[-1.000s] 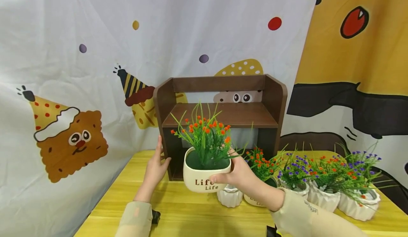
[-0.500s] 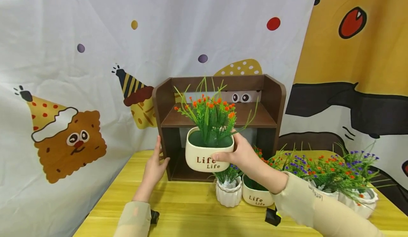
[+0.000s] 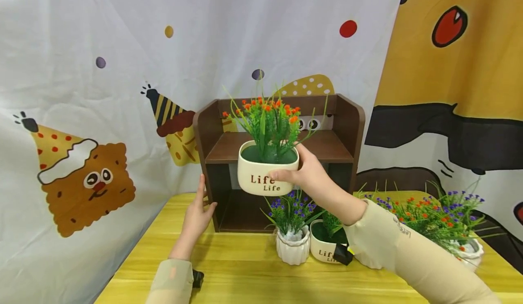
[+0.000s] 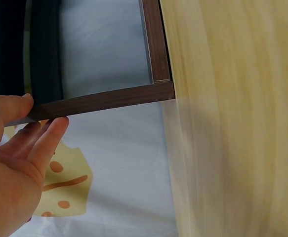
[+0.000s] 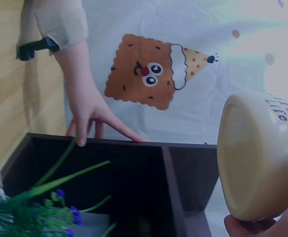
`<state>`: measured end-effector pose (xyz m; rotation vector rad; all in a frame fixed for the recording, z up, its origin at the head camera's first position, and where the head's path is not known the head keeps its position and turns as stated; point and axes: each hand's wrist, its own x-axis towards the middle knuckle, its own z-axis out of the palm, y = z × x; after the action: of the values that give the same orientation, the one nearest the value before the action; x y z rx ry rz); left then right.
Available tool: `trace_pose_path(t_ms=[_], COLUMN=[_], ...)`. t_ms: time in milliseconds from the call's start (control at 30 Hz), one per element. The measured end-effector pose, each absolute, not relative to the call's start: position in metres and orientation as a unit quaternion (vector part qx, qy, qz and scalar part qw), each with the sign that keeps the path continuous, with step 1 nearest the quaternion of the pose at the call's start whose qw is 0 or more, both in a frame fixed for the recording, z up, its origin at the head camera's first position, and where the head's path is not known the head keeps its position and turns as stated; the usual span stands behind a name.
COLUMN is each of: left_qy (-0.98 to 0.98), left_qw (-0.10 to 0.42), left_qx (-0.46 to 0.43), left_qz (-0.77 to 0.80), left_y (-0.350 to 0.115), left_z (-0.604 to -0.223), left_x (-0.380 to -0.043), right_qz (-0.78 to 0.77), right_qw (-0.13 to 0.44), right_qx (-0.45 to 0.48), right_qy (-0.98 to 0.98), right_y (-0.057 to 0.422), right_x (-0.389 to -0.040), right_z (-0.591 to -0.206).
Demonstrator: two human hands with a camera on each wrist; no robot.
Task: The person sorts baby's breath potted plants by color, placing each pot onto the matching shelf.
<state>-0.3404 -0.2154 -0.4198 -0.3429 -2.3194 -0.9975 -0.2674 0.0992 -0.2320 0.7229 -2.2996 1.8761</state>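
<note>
The right hand (image 3: 307,171) grips the cream pot (image 3: 255,176), which lies leftward of it, long axis crosswise, in front of the brown shelf (image 3: 224,150); the left hand (image 3: 196,217) holds that shelf's side edge.

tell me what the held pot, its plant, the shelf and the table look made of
Held pot: probably glazed ceramic, its smooth cream side showing highlights; plastic is possible.
Plant: likely plastic, semi-matte, with evenly coloured bright blades.
Shelf: satin dark-brown wood or laminate, grain streaks on its edge.
Table: smooth wood or wood-print, yellow with grain bands.
</note>
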Motion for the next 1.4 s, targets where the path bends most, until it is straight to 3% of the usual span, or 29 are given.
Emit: trace_pose_path(t_ms=[433,1400], left_qy=[-0.870,-0.872], left_qw=[0.287,0.290], left_qx=[-0.131,-0.127], left_qz=[-0.379,-0.374], left_y=[-0.216,-0.218], left_z=[-0.418,-0.421], left_x=[-0.341,-0.342], right_qz=[0.595,0.598], right_qw=[0.094,0.096], right_qx=[0.236,0.216], right_qy=[-0.763,-0.766], right_y=[0.091,0.052], right_x=[-0.282,-0.323], right_z=[-0.204,-0.154])
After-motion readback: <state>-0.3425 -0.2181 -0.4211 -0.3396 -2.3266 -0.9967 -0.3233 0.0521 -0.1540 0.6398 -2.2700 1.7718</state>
